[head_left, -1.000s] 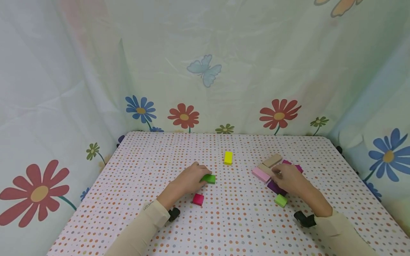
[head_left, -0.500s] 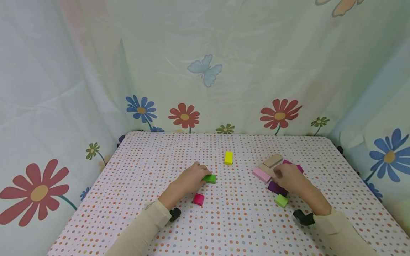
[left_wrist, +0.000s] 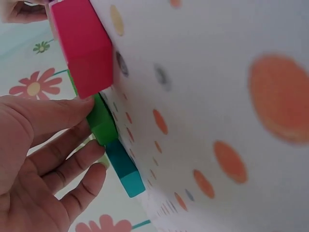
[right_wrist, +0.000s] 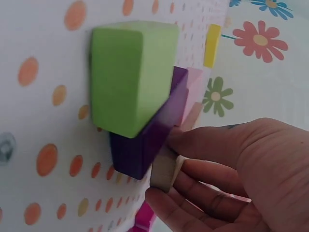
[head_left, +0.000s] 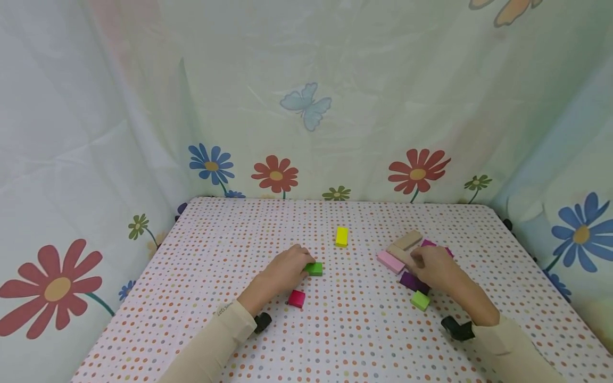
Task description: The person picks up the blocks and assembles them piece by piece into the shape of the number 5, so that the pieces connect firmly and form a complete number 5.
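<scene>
In the head view my left hand [head_left: 286, 268] is at a green block [head_left: 314, 269] lying on the dotted cloth. The left wrist view shows the thumb and fingers pinching this block, with a teal block [left_wrist: 124, 169] just beyond it; the hand hides the teal one from the head camera. My right hand [head_left: 437, 267] is over a group of blocks at the right. Its thumb and fingers grip a bare wooden block [right_wrist: 163, 170], seen end-on in the right wrist view. Beside it lie a dark purple block [head_left: 414, 283] and a pink block [head_left: 390, 261].
A crimson block [head_left: 296, 298] lies in front of the left hand, and a yellow block [head_left: 341, 236] stands farther back. Near the right hand are a lime block [head_left: 420, 301], another wooden block [head_left: 407, 240] and magenta pieces [head_left: 428, 243], partly hidden. A flowered curtain [head_left: 364, 133] surrounds the table.
The right hand's thumb and fingers have shifted slightly around the wooden block. The left hand and the other blocks stay in place.
</scene>
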